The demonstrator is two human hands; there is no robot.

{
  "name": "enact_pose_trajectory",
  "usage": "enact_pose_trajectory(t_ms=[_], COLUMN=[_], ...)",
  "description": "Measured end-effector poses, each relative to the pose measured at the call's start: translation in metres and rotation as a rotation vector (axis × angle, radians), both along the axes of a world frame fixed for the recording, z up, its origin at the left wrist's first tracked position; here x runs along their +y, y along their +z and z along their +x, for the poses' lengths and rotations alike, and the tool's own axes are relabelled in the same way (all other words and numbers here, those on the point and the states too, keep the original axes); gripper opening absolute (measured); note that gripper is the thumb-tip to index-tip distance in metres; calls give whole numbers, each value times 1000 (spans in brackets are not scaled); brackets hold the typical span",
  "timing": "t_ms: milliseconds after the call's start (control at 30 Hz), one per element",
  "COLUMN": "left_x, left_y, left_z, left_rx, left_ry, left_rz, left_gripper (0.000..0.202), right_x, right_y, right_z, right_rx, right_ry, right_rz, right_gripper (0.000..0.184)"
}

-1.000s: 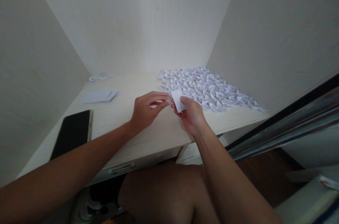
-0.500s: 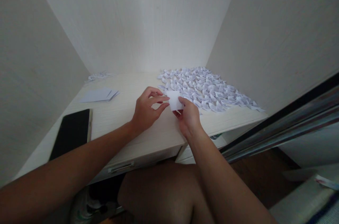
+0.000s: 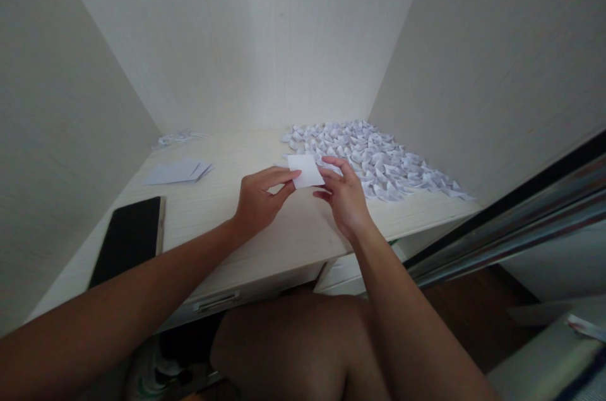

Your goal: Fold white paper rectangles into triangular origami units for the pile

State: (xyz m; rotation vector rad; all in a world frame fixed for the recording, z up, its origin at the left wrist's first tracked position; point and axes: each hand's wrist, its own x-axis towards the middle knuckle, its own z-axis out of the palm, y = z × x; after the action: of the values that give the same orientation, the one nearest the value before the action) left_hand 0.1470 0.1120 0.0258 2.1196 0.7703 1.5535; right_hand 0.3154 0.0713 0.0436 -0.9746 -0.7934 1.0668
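Note:
A small white square of paper [image 3: 307,170] is held up over the desk, its face towards me. My left hand [image 3: 265,196] pinches its left edge, thumb in front and the other fingers behind. At the paper's right edge is my right hand [image 3: 347,196], fingers apart and thumb below; the fingertips are at or just beside the edge, and I cannot tell whether they touch it. Behind the right hand spreads a large heap of small folded white paper pieces [image 3: 379,158].
White paper sheets [image 3: 173,171] lie stacked on the left of the desk [image 3: 227,155]. Thin paper strips [image 3: 180,136] sit in the back left corner. A dark phone or tablet [image 3: 130,237] lies near my left forearm. Walls close in the back and both sides.
My left hand has taken hold of the paper's left edge. My right hand has loosened its pinch, spread its fingers and shifted slightly right; the paper has tilted.

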Motion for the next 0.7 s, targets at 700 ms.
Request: enact_pose_trajectory(t_ms=[700], left_x=[5], left_y=[-3], left_z=[3], left_rx=[-174], left_ry=[-109], left_rz=[-68], left_gripper=[12], right_x=[1], right_y=[-3], right_z=[16], right_rx=[-545], right_ry=[25], right_rz=[356], right_gripper=[9])
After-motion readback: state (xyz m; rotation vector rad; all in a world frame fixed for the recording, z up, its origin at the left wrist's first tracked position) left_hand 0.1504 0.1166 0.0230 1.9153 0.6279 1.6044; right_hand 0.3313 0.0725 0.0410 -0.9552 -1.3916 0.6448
